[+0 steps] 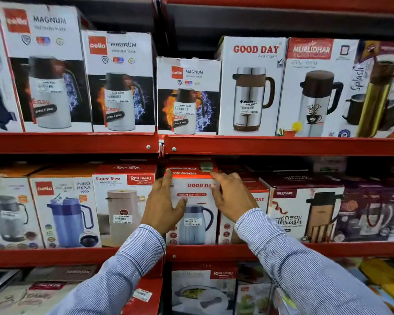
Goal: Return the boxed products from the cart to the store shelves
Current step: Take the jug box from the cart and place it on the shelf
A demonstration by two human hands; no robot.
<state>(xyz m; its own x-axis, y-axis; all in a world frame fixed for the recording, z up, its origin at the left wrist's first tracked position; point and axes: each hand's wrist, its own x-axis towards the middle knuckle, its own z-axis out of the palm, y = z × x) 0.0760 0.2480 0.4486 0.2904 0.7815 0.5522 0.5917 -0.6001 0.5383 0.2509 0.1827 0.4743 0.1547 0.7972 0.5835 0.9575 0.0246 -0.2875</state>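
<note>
A white and red Good Day flask box point(192, 214) stands upright on the middle red shelf point(237, 250), between a Rishabh Super Riva box point(123, 205) and another Good Day box point(243, 228). My left hand point(163, 205) lies flat on its front left side, with the fingers reaching up to the top left corner. My right hand point(231, 198) grips its upper right corner, fingers curled over the top edge. Both sleeves are blue striped. The cart is out of sight.
The upper shelf point(282, 145) carries Cello Magnum boxes point(121, 83), a Good Day box point(250, 87) and a Murlidhar box point(314, 87). A Cello Puro Hexa box point(64, 212) and a Trueware box point(305, 214) flank the middle row. More boxes fill the bottom shelf.
</note>
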